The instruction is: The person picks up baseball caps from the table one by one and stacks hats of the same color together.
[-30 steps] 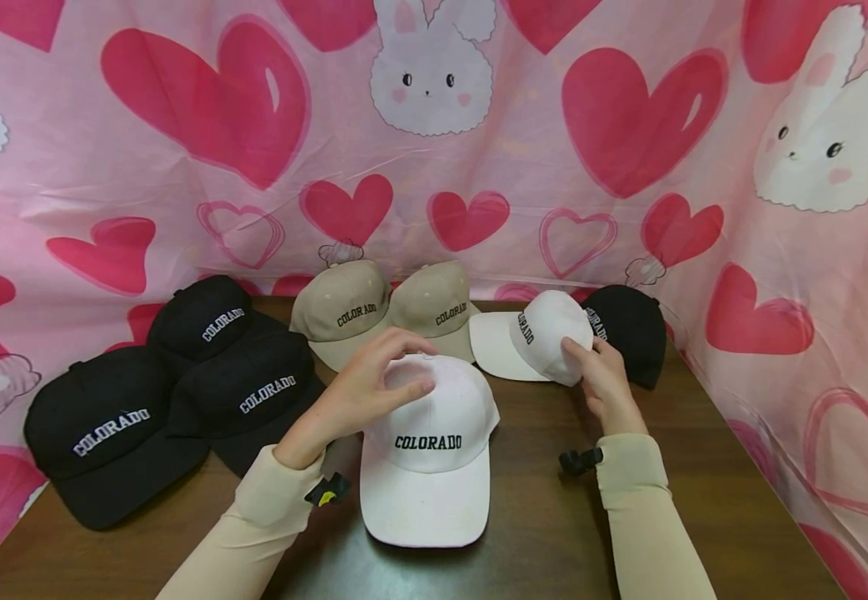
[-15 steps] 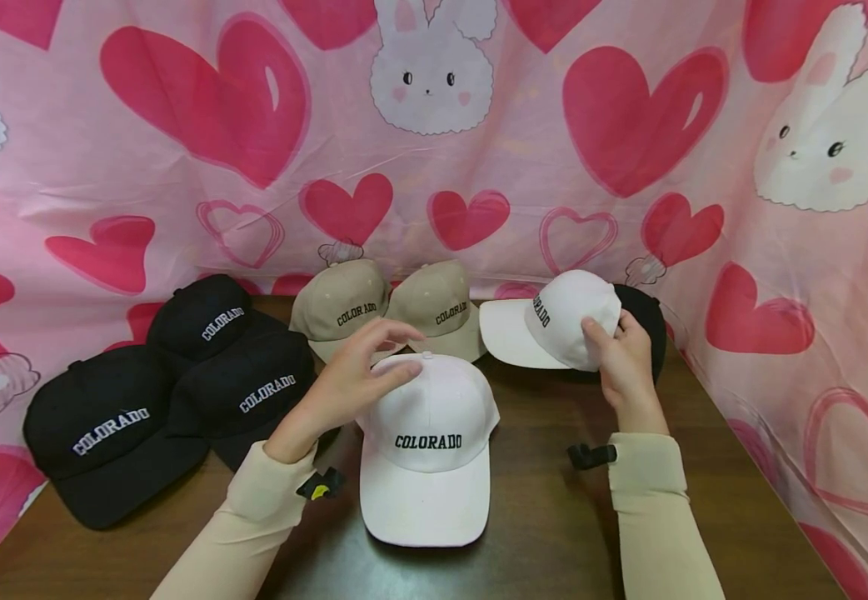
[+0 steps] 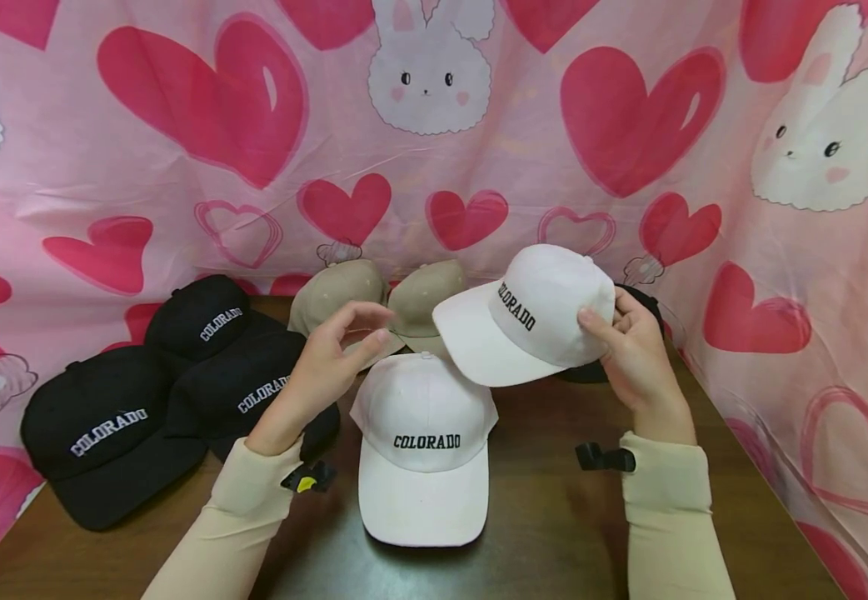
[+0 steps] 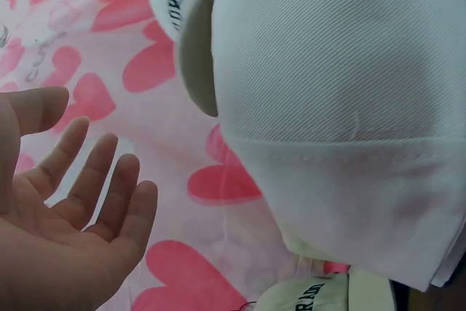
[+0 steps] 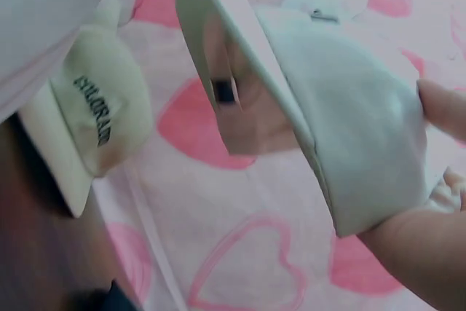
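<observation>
Clock positions are read from the front cap [image 3: 425, 417], a white one set on the table [image 3: 539, 500] with its brim toward 6 o'clock. A second white cap, the held cap [image 3: 539, 312], is raised between 1 and 2 o'clock, its brim directed to 8. Its rear edge is pinched by the right hand [image 3: 644, 358], the thumb laid on the crown and the fingers behind. The left hand [image 3: 321, 367] is placed at 10 o'clock, its fingers parted and loosely curved, nothing being gripped.

COLORADO is printed in dark letters on both white caps, the first letter being unclear on the held one. The same word is borne in white by the black caps [image 3: 107, 417] at 9 to 10 o'clock, and in dark letters by a beige cap [image 5: 109, 100].

The held brim is overlapped with the front crown in the head view; contact cannot be determined. Bare wood is seen at 4 o'clock, bounded by the table's slanting right edge. A rear black cap [image 3: 587, 373] is partly hidden at 2.
</observation>
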`<act>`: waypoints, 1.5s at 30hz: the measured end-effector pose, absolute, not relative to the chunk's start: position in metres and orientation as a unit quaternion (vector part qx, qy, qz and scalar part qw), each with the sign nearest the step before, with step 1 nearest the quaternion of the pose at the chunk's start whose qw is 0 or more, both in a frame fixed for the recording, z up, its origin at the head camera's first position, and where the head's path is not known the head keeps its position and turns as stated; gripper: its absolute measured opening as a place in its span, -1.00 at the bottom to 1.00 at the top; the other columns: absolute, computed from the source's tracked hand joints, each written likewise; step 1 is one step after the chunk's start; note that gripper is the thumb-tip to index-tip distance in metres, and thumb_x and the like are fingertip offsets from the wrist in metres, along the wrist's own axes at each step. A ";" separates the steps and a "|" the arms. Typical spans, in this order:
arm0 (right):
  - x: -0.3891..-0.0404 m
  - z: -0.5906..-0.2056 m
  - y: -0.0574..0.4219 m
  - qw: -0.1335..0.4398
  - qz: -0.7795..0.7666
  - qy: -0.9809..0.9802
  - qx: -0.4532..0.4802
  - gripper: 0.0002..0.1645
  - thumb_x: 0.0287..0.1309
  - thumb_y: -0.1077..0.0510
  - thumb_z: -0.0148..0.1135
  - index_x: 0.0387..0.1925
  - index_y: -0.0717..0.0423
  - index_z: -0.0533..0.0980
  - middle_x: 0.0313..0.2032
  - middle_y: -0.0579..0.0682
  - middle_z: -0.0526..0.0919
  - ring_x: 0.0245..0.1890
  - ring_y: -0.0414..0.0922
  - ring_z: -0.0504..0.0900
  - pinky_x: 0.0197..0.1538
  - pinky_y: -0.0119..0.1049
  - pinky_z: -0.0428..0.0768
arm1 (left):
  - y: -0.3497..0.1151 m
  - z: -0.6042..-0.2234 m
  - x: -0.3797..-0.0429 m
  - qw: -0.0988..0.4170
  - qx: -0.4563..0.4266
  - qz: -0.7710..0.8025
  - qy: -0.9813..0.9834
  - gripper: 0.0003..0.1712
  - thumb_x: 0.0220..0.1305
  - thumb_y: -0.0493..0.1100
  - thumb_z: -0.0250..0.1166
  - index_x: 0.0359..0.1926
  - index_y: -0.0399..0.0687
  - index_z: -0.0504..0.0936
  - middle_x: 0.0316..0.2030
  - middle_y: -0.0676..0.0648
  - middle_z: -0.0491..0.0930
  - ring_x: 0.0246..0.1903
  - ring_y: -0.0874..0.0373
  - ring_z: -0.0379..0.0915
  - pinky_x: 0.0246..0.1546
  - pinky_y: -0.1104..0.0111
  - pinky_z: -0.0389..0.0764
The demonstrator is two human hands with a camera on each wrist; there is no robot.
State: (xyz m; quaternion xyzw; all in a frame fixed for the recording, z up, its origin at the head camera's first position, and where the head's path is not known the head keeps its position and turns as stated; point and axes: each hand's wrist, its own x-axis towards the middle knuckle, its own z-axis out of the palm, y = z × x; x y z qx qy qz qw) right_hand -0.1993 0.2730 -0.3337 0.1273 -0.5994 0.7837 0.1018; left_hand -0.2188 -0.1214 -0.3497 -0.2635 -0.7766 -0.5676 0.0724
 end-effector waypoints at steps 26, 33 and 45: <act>-0.187 -0.338 0.216 -0.122 0.674 -0.640 0.348 -0.63 0.44 0.23 0.34 0.19 0.18 0.49 0.00 0.05 0.76 -0.05 -0.06 0.79 0.01 -0.06 0.78 | -0.127 -0.348 -0.219 -0.014 -0.292 -0.579 -0.761 -0.47 0.57 -0.10 0.26 0.47 0.00 0.48 0.38 -0.10 0.50 0.34 -0.09 0.47 0.32 0.10 0.57; -0.188 -0.342 0.209 -0.155 0.664 -0.635 0.363 -0.65 0.44 0.22 0.34 0.15 0.20 0.49 -0.03 0.07 0.78 -0.08 -0.04 0.81 -0.02 -0.04 0.78 | -0.127 -0.351 -0.221 -0.074 -0.338 -0.593 -0.727 -0.40 0.57 -0.09 0.25 0.52 -0.11 0.40 0.37 -0.10 0.47 0.27 -0.06 0.48 0.25 0.31 0.60; -0.192 -0.346 0.208 -0.162 0.666 -0.628 0.368 -0.66 0.44 0.27 0.30 0.18 0.16 0.51 -0.05 0.03 0.79 -0.11 -0.08 0.80 -0.04 -0.10 0.78 | -0.134 -0.350 -0.221 -0.132 -0.338 -0.600 -0.712 -0.48 0.50 -0.04 0.36 0.37 -0.07 0.51 0.21 -0.15 0.51 0.10 -0.11 0.51 0.04 0.23 0.68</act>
